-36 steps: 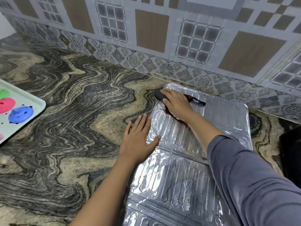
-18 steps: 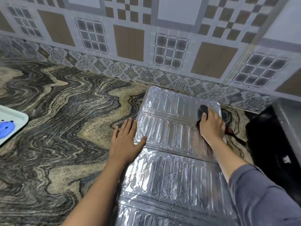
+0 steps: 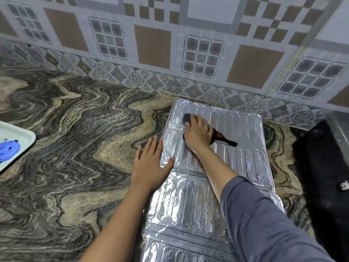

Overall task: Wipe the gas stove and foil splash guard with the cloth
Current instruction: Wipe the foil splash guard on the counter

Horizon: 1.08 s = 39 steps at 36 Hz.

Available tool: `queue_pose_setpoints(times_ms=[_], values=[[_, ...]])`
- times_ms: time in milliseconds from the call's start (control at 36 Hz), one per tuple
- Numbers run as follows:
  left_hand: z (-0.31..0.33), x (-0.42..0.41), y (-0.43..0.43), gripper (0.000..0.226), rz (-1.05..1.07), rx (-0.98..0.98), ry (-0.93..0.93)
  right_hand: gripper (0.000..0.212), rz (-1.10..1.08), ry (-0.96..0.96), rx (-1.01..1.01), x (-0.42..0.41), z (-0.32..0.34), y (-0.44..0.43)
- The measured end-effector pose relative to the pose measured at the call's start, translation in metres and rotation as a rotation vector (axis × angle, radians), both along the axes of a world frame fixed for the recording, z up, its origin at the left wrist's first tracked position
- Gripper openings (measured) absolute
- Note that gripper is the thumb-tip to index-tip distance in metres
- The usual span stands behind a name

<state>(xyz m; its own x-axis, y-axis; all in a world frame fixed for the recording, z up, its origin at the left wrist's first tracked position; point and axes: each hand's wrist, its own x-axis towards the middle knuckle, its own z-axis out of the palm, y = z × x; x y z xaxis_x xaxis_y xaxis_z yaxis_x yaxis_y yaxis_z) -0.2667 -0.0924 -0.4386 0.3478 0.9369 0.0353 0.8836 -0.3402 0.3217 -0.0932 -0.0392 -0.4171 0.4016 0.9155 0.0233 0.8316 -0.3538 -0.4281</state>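
- on the marbled counter (image 3: 75, 157) lies the foil splash guard (image 3: 245, 157), flat.
- left hand (image 3: 151, 165) spread flat, palm down, pinning its left edge.
- farther back, right hand (image 3: 198, 135) presses the dark cloth (image 3: 188, 118) onto the foil's far panel.

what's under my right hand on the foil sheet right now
A dark cloth pressed flat on the foil splash guard by your right hand; a reddish part trails out right. The cloth's middle and the foil beneath are hidden.
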Motion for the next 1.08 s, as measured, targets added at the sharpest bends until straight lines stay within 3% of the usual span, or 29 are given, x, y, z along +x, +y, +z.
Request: queue_pose_setpoints(times_ms=[222,333,472,778,1000,1083], values=[[-0.001,0.000,0.000,0.077,0.010,-0.004,0.017,0.042,0.614,-0.071,0.018,0.004,0.006,0.003],[-0.001,0.001,0.000,0.079,0.013,-0.003,0.016,0.041,0.740,-0.070,-0.025,0.032,0.010,-0.017],[0.002,0.001,-0.002,0.078,0.015,-0.007,0.006,0.040,0.550,-0.062,-0.026,0.075,0.013,-0.048],[0.002,0.002,-0.002,0.076,0.017,-0.009,-0.016,0.045,-0.262,-0.036,0.000,0.106,-0.003,-0.117],[0.009,-0.004,0.000,0.085,-0.026,-0.061,-0.066,0.048,-0.157,0.036,-0.088,0.107,0.003,-0.131],[0.014,-0.005,0.002,0.101,-0.037,-0.121,-0.114,0.052,-0.112,0.064,-0.118,0.109,0.006,-0.132]])
